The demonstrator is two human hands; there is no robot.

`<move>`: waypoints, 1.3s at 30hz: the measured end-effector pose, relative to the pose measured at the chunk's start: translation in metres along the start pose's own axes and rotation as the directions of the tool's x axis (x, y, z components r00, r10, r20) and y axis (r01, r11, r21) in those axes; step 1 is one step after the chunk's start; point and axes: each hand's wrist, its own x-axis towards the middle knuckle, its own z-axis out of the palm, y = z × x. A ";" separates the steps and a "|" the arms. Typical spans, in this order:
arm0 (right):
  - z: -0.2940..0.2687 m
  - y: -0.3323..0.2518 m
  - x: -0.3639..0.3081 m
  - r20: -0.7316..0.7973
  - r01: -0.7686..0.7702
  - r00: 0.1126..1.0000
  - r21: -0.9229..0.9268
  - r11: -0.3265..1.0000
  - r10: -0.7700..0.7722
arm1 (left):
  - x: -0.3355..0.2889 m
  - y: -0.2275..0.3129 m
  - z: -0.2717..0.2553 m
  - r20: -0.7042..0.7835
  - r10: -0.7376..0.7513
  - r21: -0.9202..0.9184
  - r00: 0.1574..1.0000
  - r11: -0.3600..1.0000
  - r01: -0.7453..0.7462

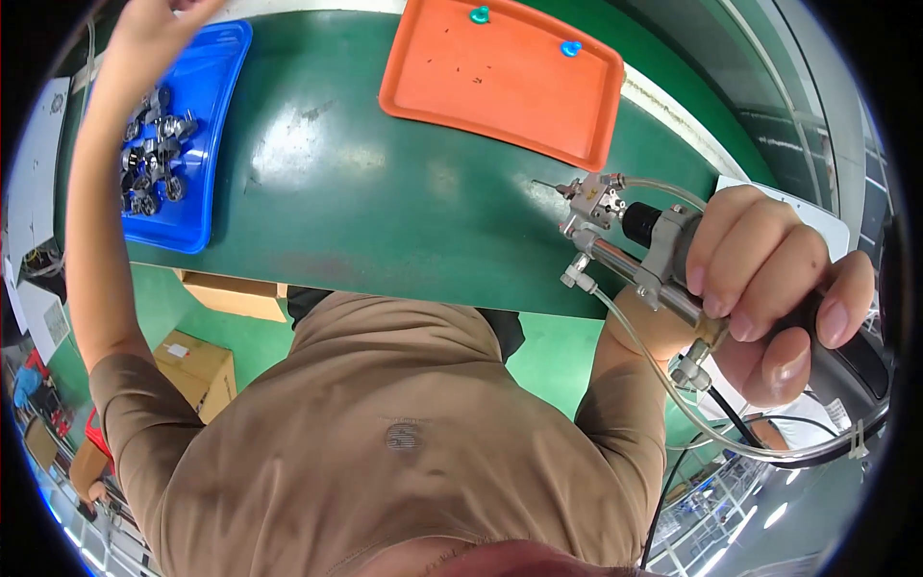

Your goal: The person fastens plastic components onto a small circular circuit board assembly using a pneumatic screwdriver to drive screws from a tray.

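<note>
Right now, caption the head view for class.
Right hand grips hose-fitted handheld tool; metal parts lie in blue tray.

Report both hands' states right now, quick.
Left hand: partly cut off at the picture's top edge; open or closed cannot be told.
Right hand: closed, holding a long, black-and-silver, metal-fronted tool.

Green floor (548,363) below 1 worktop (356,207) (also green, shiny).
</note>
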 end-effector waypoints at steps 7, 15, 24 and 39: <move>0.007 -0.002 0.003 0.029 -0.026 0.999 -0.030 0.999 0.027 | -0.078 0.126 0.117 0.224 0.492 -0.152 0.841 0.870 -0.469; 0.011 0.008 0.004 0.048 -0.070 0.996 -0.038 0.997 0.072 | -0.084 0.125 0.178 0.188 0.545 -0.241 0.817 0.832 -0.500; 0.000 0.019 0.006 0.167 -0.092 0.982 -0.004 0.996 0.091 | -0.079 0.115 0.168 0.167 0.588 -0.315 0.791 0.792 -0.523; 0.006 0.039 0.019 0.264 0.013 0.964 0.030 0.999 -0.020 | -0.084 0.116 0.173 0.140 0.570 -0.287 0.810 0.806 -0.518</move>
